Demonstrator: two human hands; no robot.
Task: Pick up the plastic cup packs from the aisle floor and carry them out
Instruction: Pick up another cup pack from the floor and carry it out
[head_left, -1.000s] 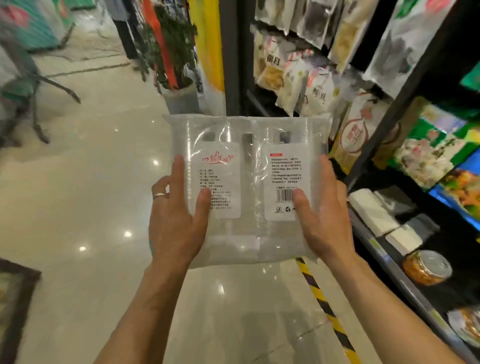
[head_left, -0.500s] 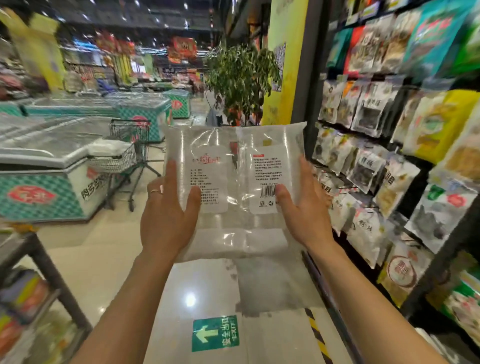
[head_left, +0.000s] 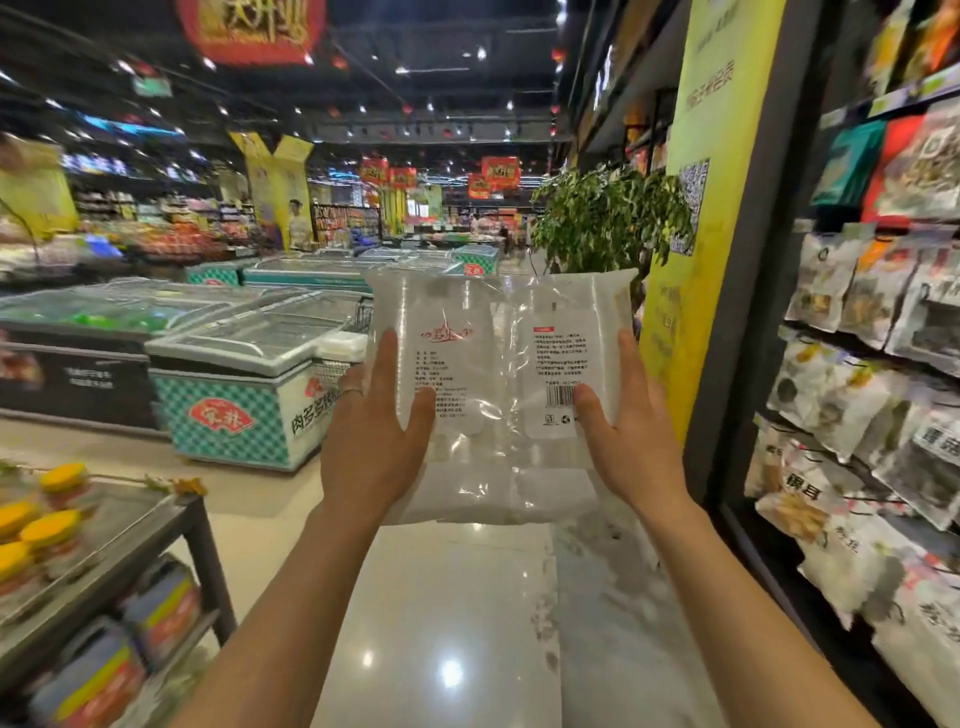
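Observation:
Two clear plastic cup packs (head_left: 498, 395) with white printed labels are held side by side, upright, at chest height in front of me. My left hand (head_left: 371, 441) grips the left pack from its outer edge, thumb across the front label, a ring on one finger. My right hand (head_left: 623, 436) grips the right pack the same way, thumb beside the barcode. The fingers behind the packs are hidden.
A dark shelf rack (head_left: 857, 364) of hanging snack bags lines the right. A yellow pillar (head_left: 711, 208) and a potted plant (head_left: 602, 218) stand ahead right. Chest freezers (head_left: 234, 374) sit ahead left with a shopping cart (head_left: 337, 353) beside them. A low shelf of jars (head_left: 78, 545) is at my near left. Glossy floor (head_left: 441, 623) runs ahead.
My view has lifted from the floor to the shop ahead, and I have moved forward past the shelf end. Both hands keep the same hold on the packs.

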